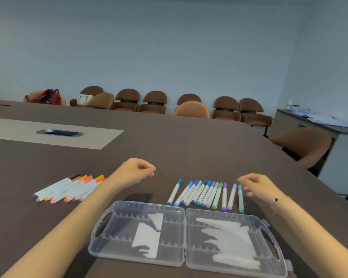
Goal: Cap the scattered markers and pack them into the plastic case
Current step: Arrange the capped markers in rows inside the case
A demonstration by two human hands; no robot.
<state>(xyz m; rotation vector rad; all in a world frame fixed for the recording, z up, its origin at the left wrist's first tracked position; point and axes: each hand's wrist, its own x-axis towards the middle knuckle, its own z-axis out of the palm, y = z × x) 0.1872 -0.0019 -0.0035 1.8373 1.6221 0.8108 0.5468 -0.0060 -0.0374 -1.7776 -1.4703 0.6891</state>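
A clear plastic case (186, 213) lies open and flat at the table's near edge, both slotted halves holding no markers. Just beyond it sits a row of several capped markers in blue, purple and green (204, 194). A second bunch in brown, orange, pink and yellow (68, 189) lies to the left. My left hand (137, 170) hovers above the table between the two groups, fingers loosely curled, holding nothing. My right hand (255, 184) hangs at the right end of the blue-green row, fingers loosely curled beside the teal marker (240, 198), holding nothing.
The dark brown table (189, 141) has a pale inset strip with a cable slot (59, 133) at the back left. Brown chairs (155, 103) line the far wall; one chair (303, 145) stands at the table's right edge. A side counter (317, 121) is at far right.
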